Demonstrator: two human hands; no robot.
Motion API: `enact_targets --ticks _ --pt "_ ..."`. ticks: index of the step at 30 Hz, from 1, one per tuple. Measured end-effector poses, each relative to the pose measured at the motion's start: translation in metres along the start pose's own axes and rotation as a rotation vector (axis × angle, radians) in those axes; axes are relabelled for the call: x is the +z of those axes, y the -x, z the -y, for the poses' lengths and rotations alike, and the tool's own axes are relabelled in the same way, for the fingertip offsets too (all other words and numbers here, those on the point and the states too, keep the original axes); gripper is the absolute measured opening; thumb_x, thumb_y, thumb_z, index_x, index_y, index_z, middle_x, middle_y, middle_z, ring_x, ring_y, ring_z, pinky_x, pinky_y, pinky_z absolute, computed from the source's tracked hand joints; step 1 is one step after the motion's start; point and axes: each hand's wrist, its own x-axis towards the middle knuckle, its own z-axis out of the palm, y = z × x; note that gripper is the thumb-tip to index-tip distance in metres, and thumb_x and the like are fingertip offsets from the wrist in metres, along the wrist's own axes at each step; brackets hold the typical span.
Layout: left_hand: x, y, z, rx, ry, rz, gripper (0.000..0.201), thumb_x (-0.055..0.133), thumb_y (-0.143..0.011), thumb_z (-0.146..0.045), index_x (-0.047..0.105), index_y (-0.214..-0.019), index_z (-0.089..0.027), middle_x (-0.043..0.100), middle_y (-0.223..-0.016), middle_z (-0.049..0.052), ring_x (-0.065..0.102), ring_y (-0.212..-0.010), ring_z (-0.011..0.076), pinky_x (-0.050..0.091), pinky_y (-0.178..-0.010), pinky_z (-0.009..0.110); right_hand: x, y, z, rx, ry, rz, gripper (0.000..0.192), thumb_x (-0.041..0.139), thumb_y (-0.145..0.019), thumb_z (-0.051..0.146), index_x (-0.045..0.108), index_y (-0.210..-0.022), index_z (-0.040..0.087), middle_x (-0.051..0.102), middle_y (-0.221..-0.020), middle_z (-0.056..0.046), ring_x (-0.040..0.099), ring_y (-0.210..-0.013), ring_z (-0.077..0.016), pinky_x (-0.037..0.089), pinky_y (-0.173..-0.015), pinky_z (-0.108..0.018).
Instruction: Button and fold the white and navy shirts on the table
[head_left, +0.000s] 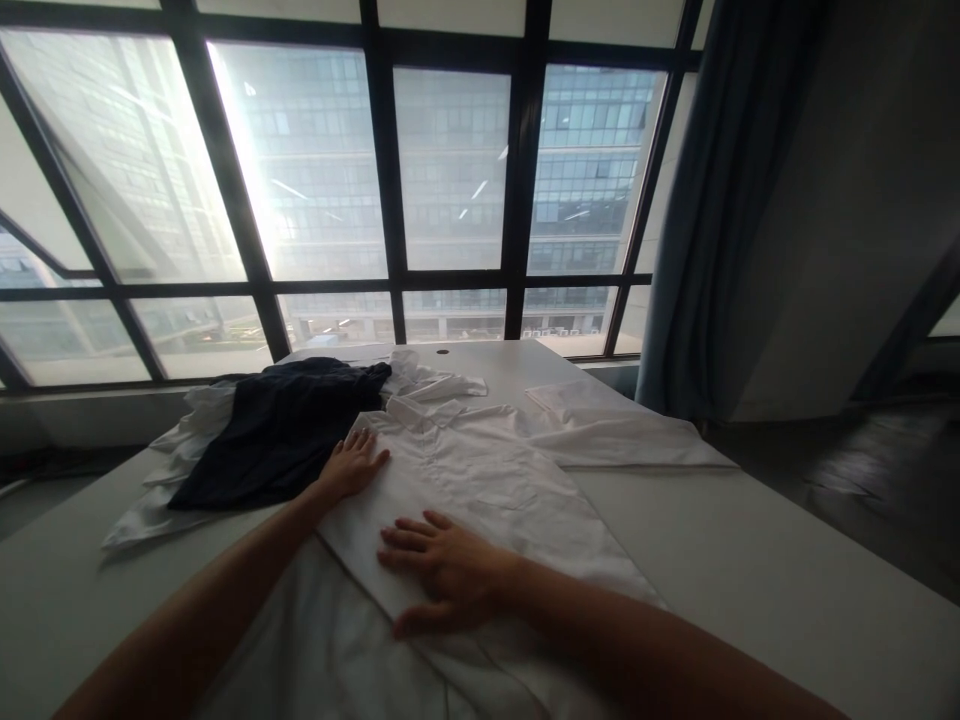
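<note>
The white shirt (480,480) lies flat on the surface (750,560), spread from the centre of the frame down to the lower edge, with its collar toward the window and one sleeve (622,430) extended to the right of centre.

Handling properties, judged from appearance: the fabric is thin, light and limp. It holds no shape of its own, creases readily and is likely to slide on the smooth surface. Grip is best taken at the seams, shoulders, collar or hem, where layered cloth gives a firmer purchase than a single ply.

Hand pose: the left hand (352,468) rests palm down at the left edge of the shirt, near the shoulder, fingers extended toward the collar. The right hand (450,570) lies palm down on the body of the shirt, lower in the frame, fingers spread and pointing left. Both hands are flat and unclenched, well apart, pressing on the cloth and gripping nothing. Both forearms enter from the bottom of the frame.

A dark garment (277,430) lies over other white cloth (161,470) at centre left, just beside the left hand.
</note>
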Motion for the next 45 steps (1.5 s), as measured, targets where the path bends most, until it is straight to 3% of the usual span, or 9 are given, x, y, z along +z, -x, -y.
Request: enact_targets --ticks 3,6,12,18,26,32,36,39,45 --pt "-0.002 0.000 -0.002 0.004 -0.012 -0.018 0.071 0.023 -0.099 -0.054 0.027 -0.154 -0.009 0.018 -0.161 0.014 0.013 -0.150 0.0285 0.017 -0.119 0.047 -0.017 0.001 -0.036 0.170 -0.005 -0.281 0.048 0.053 -0.095 0.050 0.060 -0.132 0.021 0.058 -0.136 -0.009 0.053 -0.125 -0.0220 0.039 -0.108 -0.035" --pt "-0.004 0.000 -0.004 -0.008 -0.003 -0.015 0.071 0.022 -0.099 -0.054 0.026 -0.154 -0.009 0.018 -0.161 0.013 0.013 -0.150 0.0284 0.017 -0.119 0.047 -0.056 0.034 -0.096 0.693 0.143 -0.697 0.030 0.052 -0.096 0.036 0.069 -0.111 0.017 0.068 -0.113 -0.011 0.063 -0.105 -0.0227 0.047 -0.096 -0.033" --pt "-0.007 0.002 -0.003 0.008 0.018 0.010 0.067 0.023 -0.099 -0.055 0.028 -0.155 -0.018 0.016 -0.163 0.006 0.012 -0.150 0.0303 0.018 -0.118 0.050 -0.099 0.155 -0.187 1.394 0.507 -0.679 0.042 0.061 -0.087 0.047 0.067 -0.116 0.018 0.056 -0.125 -0.020 0.048 -0.119 -0.0429 0.041 -0.094 -0.057" --pt "-0.006 0.003 -0.003 0.016 -0.001 -0.007 0.064 0.024 -0.099 -0.054 0.030 -0.154 -0.022 0.017 -0.163 0.006 0.014 -0.149 0.0324 0.019 -0.118 0.051 -0.092 0.176 -0.199 1.392 0.386 -0.677 0.032 0.047 -0.094 0.035 0.067 -0.111 0.018 0.049 -0.130 -0.020 0.038 -0.126 -0.0487 0.034 -0.094 -0.061" --pt "-0.004 0.003 -0.002 0.010 0.021 -0.018 0.065 0.024 -0.099 -0.056 0.032 -0.153 -0.022 0.018 -0.162 0.007 0.014 -0.149 0.0299 0.018 -0.118 0.051 -0.115 0.131 -0.149 1.161 0.623 -1.103 0.022 0.051 -0.089 0.024 0.068 -0.098 0.014 0.062 -0.113 -0.016 0.051 -0.111 -0.0328 0.037 -0.094 -0.044" --pt "-0.005 0.004 -0.002 0.015 0.027 -0.039 0.063 0.026 -0.098 -0.055 0.035 -0.152 -0.023 0.021 -0.162 0.007 0.018 -0.149 0.0279 0.020 -0.117 0.051 -0.115 0.070 -0.106 0.535 0.151 -0.399 0.025 0.061 -0.085 0.037 0.074 -0.094 0.017 0.071 -0.095 -0.008 0.064 -0.090 -0.0220 0.049 -0.082 -0.029" --pt "-0.006 0.005 -0.003 0.018 0.024 -0.047 0.063 0.025 -0.098 -0.054 0.036 -0.152 -0.023 0.022 -0.161 0.006 0.019 -0.148 0.0278 0.021 -0.117 0.051 -0.122 0.091 -0.122 0.863 0.364 -0.542 0.034 0.059 -0.088 0.037 0.071 -0.113 0.017 0.066 -0.122 -0.012 0.061 -0.112 -0.0267 0.045 -0.099 -0.038" --pt "-0.004 0.003 -0.002 0.016 0.034 -0.059 0.062 0.027 -0.098 -0.055 0.038 -0.151 -0.024 0.023 -0.161 0.006 0.021 -0.148 0.0283 0.023 -0.116 0.050 -0.123 0.127 -0.146 1.174 0.439 -0.312 0.060 0.075 -0.076 0.038 0.060 -0.132 0.020 0.054 -0.138 -0.015 0.050 -0.126 -0.0363 0.036 -0.107 -0.056" --pt "-0.008 0.010 -0.008 0.004 -0.010 -0.159 0.055 0.033 -0.098 -0.049 0.049 -0.143 -0.022 0.034 -0.157 0.009 0.027 -0.145 0.0300 0.025 -0.114 0.052 -0.125 0.157 -0.157 1.208 0.498 -0.198 0.035 0.067 -0.082 0.026 0.069 -0.117 0.022 0.066 -0.121 -0.012 0.057 -0.120 -0.0300 0.031 -0.110 -0.049"
